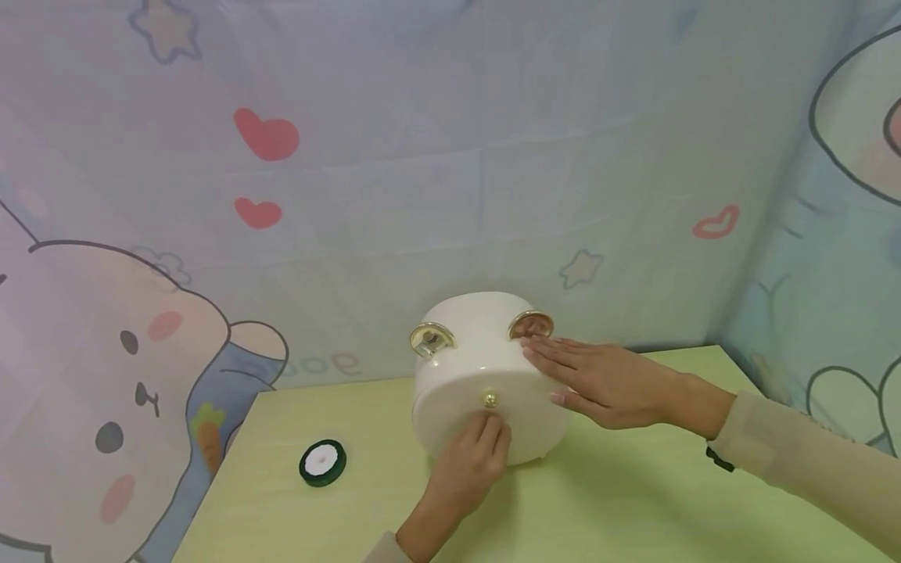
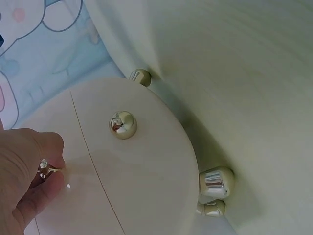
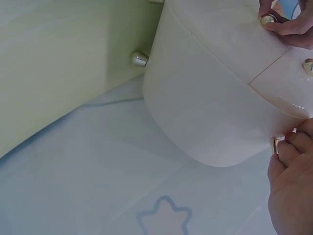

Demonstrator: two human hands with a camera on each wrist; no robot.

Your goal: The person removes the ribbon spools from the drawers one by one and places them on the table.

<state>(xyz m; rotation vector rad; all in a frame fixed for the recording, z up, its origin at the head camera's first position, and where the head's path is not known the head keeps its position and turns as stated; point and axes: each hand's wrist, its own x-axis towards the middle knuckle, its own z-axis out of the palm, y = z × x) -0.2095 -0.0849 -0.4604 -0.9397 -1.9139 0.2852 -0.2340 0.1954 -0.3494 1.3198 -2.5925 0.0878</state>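
A white round drawer box [image 1: 486,352] with gold ear-like pieces on top stands on its small gold feet [image 2: 215,182]. Seams divide its front, which carries gold knobs. With thumb and fingers my left hand [image 1: 468,461] pinches one gold drawer knob [image 3: 268,19], largely hidden by those fingers in the head view. Above it the upper knob [image 1: 490,399] is uncovered; in the left wrist view a lower knob [image 2: 122,125] shows too. My right hand [image 1: 605,383] rests its extended fingers on the box's upper right side, beside the right gold ear [image 1: 531,324].
A dark green spool with a white centre [image 1: 323,461] lies on the light green table [image 1: 373,414], left of the box. Close behind the table hangs a printed cloth backdrop [image 1: 394,211], which also covers the right side.
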